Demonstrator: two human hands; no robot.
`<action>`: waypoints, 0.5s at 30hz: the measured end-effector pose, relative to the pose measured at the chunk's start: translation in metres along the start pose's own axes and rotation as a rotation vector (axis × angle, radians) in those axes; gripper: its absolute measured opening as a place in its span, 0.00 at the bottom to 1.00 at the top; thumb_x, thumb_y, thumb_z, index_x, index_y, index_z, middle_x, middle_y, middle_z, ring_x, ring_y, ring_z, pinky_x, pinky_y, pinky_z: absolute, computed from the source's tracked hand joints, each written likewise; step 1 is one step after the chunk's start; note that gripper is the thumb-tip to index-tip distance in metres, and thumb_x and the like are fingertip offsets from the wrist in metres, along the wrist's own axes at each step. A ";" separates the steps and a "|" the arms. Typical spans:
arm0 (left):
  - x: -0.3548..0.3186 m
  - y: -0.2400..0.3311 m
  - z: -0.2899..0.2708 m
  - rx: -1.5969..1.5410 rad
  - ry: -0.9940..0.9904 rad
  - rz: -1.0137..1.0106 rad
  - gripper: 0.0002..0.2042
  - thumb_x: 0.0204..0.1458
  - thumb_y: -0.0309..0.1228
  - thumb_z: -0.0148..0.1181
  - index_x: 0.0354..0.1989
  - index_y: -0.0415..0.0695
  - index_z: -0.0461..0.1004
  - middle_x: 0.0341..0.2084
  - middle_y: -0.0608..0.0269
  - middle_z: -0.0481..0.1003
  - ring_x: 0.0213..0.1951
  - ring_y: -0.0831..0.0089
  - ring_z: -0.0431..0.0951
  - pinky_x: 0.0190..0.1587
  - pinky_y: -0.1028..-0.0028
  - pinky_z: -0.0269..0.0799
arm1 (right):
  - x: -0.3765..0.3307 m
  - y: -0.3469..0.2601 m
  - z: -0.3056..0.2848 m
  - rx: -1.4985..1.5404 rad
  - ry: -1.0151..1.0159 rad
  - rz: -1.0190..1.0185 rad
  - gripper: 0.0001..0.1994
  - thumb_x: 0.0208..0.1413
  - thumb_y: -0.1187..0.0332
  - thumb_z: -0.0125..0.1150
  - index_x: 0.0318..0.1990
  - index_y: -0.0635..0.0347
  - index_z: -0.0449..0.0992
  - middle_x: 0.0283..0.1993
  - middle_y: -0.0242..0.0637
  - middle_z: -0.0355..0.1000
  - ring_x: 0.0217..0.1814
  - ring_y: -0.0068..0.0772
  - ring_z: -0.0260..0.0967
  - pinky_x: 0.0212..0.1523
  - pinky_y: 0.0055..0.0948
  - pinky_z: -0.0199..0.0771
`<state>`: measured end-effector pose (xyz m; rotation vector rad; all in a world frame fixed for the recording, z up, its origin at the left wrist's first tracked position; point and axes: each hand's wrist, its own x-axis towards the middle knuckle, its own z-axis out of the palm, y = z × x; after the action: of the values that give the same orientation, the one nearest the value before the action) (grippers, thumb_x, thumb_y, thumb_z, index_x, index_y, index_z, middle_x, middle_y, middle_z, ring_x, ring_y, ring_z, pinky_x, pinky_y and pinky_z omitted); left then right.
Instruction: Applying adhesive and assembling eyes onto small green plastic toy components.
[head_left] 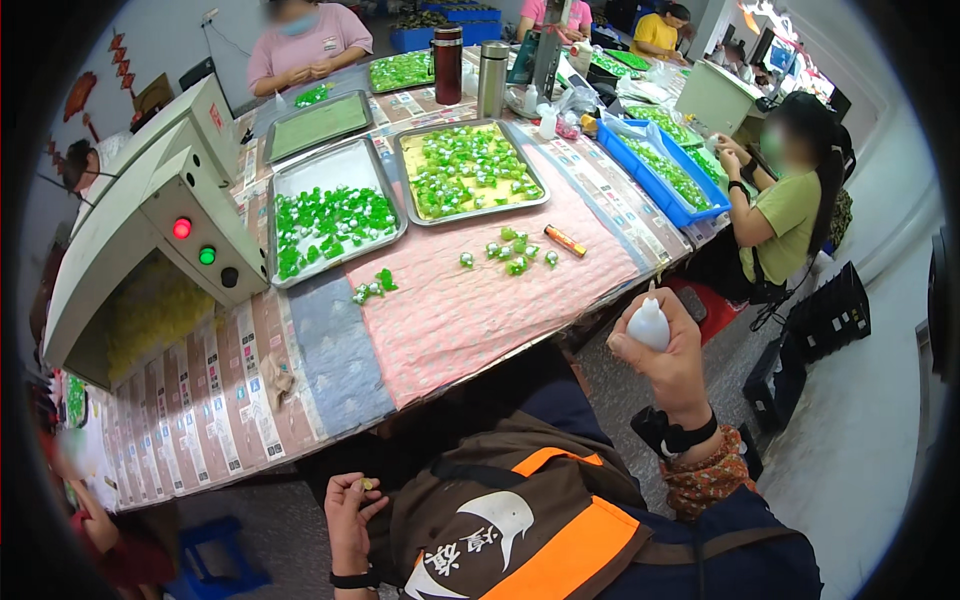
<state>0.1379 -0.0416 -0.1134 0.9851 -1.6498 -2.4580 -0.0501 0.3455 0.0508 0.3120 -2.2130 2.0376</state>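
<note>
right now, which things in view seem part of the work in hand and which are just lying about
Likely part of it:
white bottle, in the right grip
small yellowish piece, in the left grip
loose green pieces on the pink cloth
white-lined tray of green pieces

Probably just lying about:
dark red flask
steel flask
blue stool

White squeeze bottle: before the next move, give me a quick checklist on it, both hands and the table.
1. White squeeze bottle secure in the right hand: ok, gripped.
2. Small yellowish piece held by the left hand: ok, pinched at the fingertips.
3. Hands clear of each other: ok, well apart.
4. Bottle has enough content: cannot tell, the level doesn't show.
5. Pink cloth free of loose pieces: not ok, a cluster of green and silvery pieces lies on it, beside an orange tube.
</note>
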 end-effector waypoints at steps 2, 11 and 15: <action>0.001 0.001 -0.005 -0.012 0.010 0.012 0.07 0.65 0.31 0.56 0.48 0.44 0.70 0.39 0.57 0.79 0.35 0.76 0.80 0.42 0.68 0.84 | 0.005 0.001 0.008 -0.003 -0.038 -0.002 0.13 0.54 0.79 0.69 0.41 0.57 0.69 0.34 0.26 0.72 0.35 0.13 0.66 0.37 0.19 0.69; -0.025 -0.004 -0.041 -0.124 0.167 0.096 0.07 0.65 0.29 0.55 0.48 0.44 0.70 0.39 0.58 0.78 0.35 0.76 0.79 0.42 0.69 0.83 | 0.025 0.002 0.059 0.051 -0.243 -0.017 0.14 0.54 0.79 0.70 0.42 0.58 0.70 0.35 0.26 0.72 0.36 0.14 0.67 0.39 0.20 0.70; -0.033 -0.009 -0.064 -0.172 0.246 0.130 0.07 0.65 0.31 0.54 0.48 0.45 0.70 0.38 0.59 0.78 0.34 0.76 0.79 0.40 0.69 0.83 | 0.027 0.002 0.079 0.052 -0.332 0.008 0.15 0.53 0.78 0.71 0.43 0.58 0.69 0.35 0.25 0.71 0.37 0.14 0.67 0.40 0.19 0.69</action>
<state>0.2001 -0.0790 -0.1199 1.0689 -1.3577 -2.2463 -0.0722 0.2652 0.0482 0.6943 -2.3433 2.1858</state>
